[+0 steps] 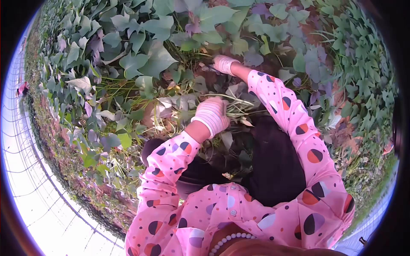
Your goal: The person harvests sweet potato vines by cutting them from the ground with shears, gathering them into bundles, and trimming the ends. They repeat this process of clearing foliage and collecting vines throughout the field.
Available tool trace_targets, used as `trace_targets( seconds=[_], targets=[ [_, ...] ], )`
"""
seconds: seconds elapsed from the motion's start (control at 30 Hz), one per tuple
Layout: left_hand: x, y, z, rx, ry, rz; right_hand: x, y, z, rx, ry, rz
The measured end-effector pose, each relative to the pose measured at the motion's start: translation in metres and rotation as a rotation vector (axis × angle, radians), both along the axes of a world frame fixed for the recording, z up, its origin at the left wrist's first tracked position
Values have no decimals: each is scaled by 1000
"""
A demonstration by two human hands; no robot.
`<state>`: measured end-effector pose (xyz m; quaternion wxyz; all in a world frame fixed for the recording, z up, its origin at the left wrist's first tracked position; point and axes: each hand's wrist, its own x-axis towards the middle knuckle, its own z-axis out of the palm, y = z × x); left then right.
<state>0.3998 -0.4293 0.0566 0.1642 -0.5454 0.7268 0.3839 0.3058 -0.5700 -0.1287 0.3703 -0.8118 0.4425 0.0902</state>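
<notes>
My left hand [211, 114], in a pale wrapped glove, is closed around a bunch of cut vine stems [239, 106] that stick out to its right. Farther forward and to the right, my right hand [224, 65], also wrapped in a light glove, is closed on a dark, thin tool [210, 68] whose far end is lost among the leaves. The tool's shape is too small to tell. Broad green vine leaves [156, 59] surround both hands, with brown soil showing between them.
Dense leafy vines [358, 64] spread on both sides. My dark-trousered knees [275, 158] are bent below the hands. A wire mesh fence [40, 179] curves along the left edge, and a person in pink [22, 88] is far off there.
</notes>
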Motion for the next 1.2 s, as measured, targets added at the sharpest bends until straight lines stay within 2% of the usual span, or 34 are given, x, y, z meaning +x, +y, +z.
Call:
trace_targets(
  seconds=[0.03,0.07,0.1,0.17,0.2,0.23,0.27,0.3,0.37,0.43,0.5,0.57,0.93,1.03,1.1,1.2],
  targets=[
    [12,-8,-18,-148,-108,31,-5,-7,-5,-20,38,4],
    [28,-18,-32,-279,-164,45,-7,-10,-34,-62,27,264],
    [46,-28,-47,-411,-220,61,-6,-6,-36,-63,28,270],
    [78,-43,-76,-558,-273,12,-6,10,-30,29,-203,65],
    [90,-51,-88,-421,-340,40,-7,15,-32,78,-318,-44],
    [98,-55,-96,-280,-405,64,-8,16,-40,81,-316,-45],
    [98,-59,-96,-11,-519,97,-11,14,-48,-59,-160,204],
    [104,-52,-104,116,-492,108,-10,14,-35,-197,0,453],
    [107,-32,-126,234,-446,66,-16,23,-14,-212,54,529],
    [103,-23,-137,240,-419,122,-7,23,-4,47,80,191],
    [96,-21,-143,244,-432,142,6,18,14,67,82,188],
    [90,-19,-147,249,-423,156,18,17,44,210,281,234],
    [75,-14,-153,216,-422,140,30,19,19,179,201,232],
    [73,-14,-161,200,-416,150,36,18,27,174,215,224],
    [69,-16,-151,224,-412,160,41,19,46,144,156,175],
    [69,-17,-150,261,-403,170,42,23,40,106,194,173]
  ],
)
